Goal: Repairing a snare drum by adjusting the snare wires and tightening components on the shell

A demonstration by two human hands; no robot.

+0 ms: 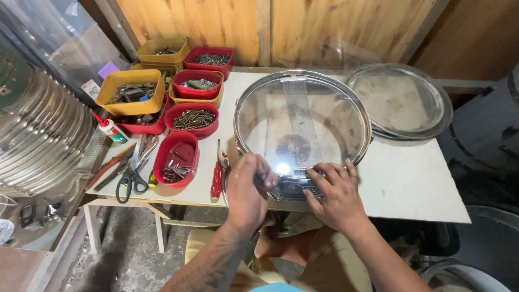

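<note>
Snare drum point(301, 127) with a clear head and chrome hoop, lying flat on the white desk point(416, 178), near edge overhanging the desk's front rim. Wire snare strands running across under the clear head, from the far rim toward the near rim.

Left hand point(246, 189) at the drum's near rim, left of the metal fitting point(289, 184) there; grip curled almost closed, fingertips pinching at that fitting, though exactly what sits between them cannot be told. Right hand point(335, 197) at the drum's near rim, right of the same fitting; grip half open, fingers spread and pressed flat against the hoop and shell, clasping nothing.

Right of the drum and slightly behind it, spare clear drumheads point(403, 100) stacked, just beside the hoop. Left of the drum, close by, a red-handled screwdriver point(217, 178) lying lengthwise on the desk. Further left of the drum, red and yellow trays point(162, 89) of screws and small metal parts in a cluster; nearest of them a red tray point(175, 159) with a few loose bits. Beyond that tray, away from the drum, black-handled scissors point(132, 178), pliers and a small glue bottle point(111, 130) with a red cap. Well to the left of the drum, off the desk, a ribbed chrome drum shell point(40, 135). Behind the drum, a wooden plank wall point(216, 21).
</note>
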